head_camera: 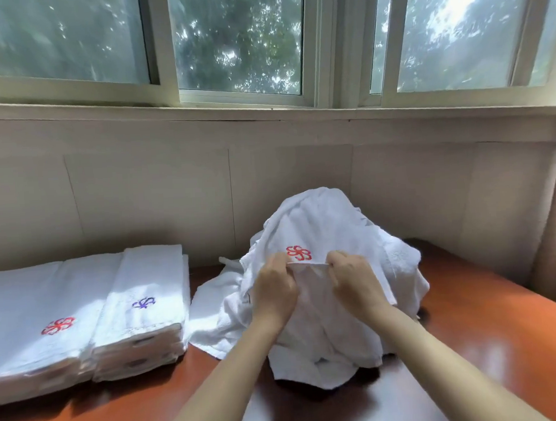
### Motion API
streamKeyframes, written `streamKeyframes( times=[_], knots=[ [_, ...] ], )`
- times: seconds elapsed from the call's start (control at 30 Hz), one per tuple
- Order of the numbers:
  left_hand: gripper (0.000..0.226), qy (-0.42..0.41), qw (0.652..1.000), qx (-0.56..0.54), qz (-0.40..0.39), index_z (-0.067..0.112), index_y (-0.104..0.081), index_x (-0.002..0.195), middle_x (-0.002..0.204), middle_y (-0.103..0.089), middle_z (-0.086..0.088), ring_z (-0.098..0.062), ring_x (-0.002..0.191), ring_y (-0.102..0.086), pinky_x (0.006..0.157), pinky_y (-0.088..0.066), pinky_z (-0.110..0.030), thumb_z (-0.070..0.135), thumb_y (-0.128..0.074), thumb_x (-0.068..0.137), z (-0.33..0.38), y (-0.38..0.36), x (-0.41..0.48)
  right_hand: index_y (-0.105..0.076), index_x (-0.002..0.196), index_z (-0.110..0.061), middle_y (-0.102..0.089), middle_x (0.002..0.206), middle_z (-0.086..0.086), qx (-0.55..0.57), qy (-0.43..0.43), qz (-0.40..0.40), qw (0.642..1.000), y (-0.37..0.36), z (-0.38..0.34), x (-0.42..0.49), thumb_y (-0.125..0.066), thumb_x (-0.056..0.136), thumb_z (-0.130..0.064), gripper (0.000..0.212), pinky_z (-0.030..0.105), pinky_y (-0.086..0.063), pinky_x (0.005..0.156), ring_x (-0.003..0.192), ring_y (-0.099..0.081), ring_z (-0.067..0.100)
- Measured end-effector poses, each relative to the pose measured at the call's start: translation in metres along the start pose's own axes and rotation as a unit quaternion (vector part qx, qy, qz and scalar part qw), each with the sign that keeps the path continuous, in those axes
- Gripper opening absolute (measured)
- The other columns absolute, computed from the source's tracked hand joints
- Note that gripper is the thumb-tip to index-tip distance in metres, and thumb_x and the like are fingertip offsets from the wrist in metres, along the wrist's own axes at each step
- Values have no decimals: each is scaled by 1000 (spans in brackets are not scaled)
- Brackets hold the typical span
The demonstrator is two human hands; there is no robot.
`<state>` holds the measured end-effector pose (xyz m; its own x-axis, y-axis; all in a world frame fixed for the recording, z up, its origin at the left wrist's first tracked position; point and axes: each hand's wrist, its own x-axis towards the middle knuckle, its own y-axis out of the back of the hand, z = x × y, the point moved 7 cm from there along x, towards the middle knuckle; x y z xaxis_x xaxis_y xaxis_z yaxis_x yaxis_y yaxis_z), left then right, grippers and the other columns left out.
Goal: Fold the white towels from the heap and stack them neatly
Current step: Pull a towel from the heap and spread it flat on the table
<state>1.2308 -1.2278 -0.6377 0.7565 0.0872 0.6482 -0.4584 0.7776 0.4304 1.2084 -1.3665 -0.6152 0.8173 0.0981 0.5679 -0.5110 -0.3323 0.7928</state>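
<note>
Towel hem (pixel 308 264) is being pinched by both hands here. The left hand (pixel 274 291) is being curled round one bit of the edge and the right hand (pixel 357 280) round the next bit, knuckles up, with a short stretch of hem being pulled tight between them. The towel (pixel 316 231) itself is being draped up and away from the fingers, over the top of the heap (pixel 399 268). Its red logo (pixel 299 253) is being shown just beyond the gap between the two hands.

The heap is being propped on the table (pixel 486 344) right under and behind both hands, bulging out past the right hand. A loose flap (pixel 211 310) is being spread flat on the wood just outside the left hand.

Further out on the left hand's side, apart from the heap, two folded piles are being kept side by side. The purple-logo stack (pixel 145 291) is nearer the hand, and the red-logo stack (pixel 34 319) is touching it on the far side.

Beyond the heap a pale wall (pixel 140 191) is being topped by the window (pixel 165 55), and blurry green trees (pixel 262 50) are being seen through the glass.
</note>
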Motion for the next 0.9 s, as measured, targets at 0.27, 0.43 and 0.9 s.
streamKeyframes(
  times=[0.27,0.43,0.9],
  knots=[
    [14,14,994,-34,-102,17,-32,45,40,-32,6,-15,51,-31,53,-28,-31,13,-26,57,16,60,-11,-47,114,-11,-66,78,8,-40,139,-42,989,28,-57,-52,-41,97,-42,36,34,-35,53,69,-61,37],
    [45,17,974,5,-225,37,-56,51,49,-51,12,-8,44,-32,45,-23,-18,5,-34,73,24,67,-42,-46,102,-15,-60,100,8,-194,93,-135,967,13,-47,-74,-43,88,-12,15,31,-27,51,88,-63,33],
    [87,17,929,54,-366,37,-30,140,124,-36,-1,-15,118,-40,97,-42,-31,27,-75,67,46,131,-78,-69,91,-20,-71,91,-1,410,-59,-172,894,62,-115,-86,-42,84,3,36,20,-51,68,81,-63,5]
  ],
)
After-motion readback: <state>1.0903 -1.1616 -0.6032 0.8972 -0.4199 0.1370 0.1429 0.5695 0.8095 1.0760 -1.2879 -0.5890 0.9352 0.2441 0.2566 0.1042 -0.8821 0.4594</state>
